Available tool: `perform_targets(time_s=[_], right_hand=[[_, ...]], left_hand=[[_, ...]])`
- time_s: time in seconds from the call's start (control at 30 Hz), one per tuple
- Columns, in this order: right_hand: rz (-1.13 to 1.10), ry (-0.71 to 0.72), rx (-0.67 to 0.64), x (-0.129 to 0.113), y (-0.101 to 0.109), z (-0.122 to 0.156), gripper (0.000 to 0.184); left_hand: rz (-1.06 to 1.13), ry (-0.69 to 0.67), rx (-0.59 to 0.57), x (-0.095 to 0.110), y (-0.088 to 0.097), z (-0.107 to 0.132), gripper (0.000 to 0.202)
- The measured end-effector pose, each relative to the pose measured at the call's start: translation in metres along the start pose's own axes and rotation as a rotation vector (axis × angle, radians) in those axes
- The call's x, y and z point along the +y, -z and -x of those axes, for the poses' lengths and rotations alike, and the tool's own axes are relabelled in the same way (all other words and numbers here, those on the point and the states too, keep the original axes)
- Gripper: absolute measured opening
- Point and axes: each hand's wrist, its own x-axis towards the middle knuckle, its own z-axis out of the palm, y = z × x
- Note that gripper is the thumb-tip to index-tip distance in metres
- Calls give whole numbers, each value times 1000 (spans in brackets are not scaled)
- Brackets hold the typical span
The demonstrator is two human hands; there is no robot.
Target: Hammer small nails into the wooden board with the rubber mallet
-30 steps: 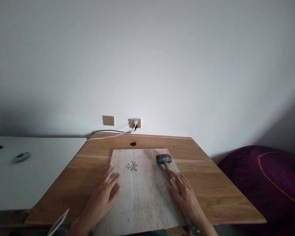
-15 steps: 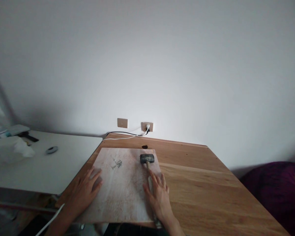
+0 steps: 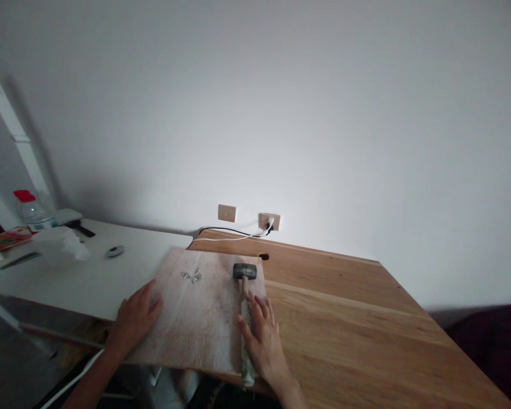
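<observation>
A pale, worn board (image 3: pixel 196 335) lies on the wooden table, its left part reaching over the white table. On its right side is a mallet (image 3: pixel 244 271) with a dark head and a light handle pointing toward me. Several small metal nails (image 3: pixel 192 276) lie in a loose pile at the board's upper left. My left hand (image 3: pixel 136 315) holds the board's left edge, thumb on top. Along the right edge rests my right hand (image 3: pixel 262 341), fingers stretched out, with its thumb across the mallet handle.
On the white table (image 3: pixel 153 244) are a roll of tape (image 3: pixel 114 251), crumpled tissue (image 3: pixel 63 244), a black-handled tool (image 3: pixel 80 228) and a red-capped bottle (image 3: pixel 34 215). Cables run to a wall socket (image 3: pixel 269 221) behind the wooden table (image 3: pixel 344 318). Something dark purple (image 3: pixel 489 341) stands at right.
The board has slid left past the hole in the wooden table, carrying the mallet and nails. Both hands moved with it, and the left fingers drew together. My view has turned left.
</observation>
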Motion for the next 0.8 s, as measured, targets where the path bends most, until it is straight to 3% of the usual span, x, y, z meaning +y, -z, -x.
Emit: perform_targets(time_s=[0.27,0.47,0.8], right_hand=[[21,34,48,7,-6,0,57],[34,42,58,3,-4,1,56],[19,13,19,-4,1,2,57]], left_hand=[[-5,-37,8,5,7,2,60],[-51,95,-28,18,22,5,57],[-49,94,-39,26,30,5,57]])
